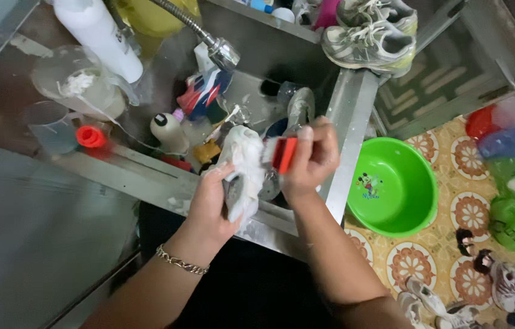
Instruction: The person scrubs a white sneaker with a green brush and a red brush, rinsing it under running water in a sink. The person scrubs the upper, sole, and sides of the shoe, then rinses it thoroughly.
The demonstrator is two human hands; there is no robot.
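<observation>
White shoe [242, 164] is held over the metal sink's [343, 122] front edge, the left hand [212, 204] clamped around it. The right hand [309, 159] grips a red brush [283, 153] pressed against the shoe's upper.

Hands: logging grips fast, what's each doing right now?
Left hand: closed around a white shoe.
Right hand: closed on a red brush.

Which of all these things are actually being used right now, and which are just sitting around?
In use:
- white shoe, held in the left hand over the sink
- red brush, gripped in the right hand against the shoe

Lying about:
- green basin on the floor
- pair of grey sneakers on the ledge
- white bottle
- red cap
</observation>
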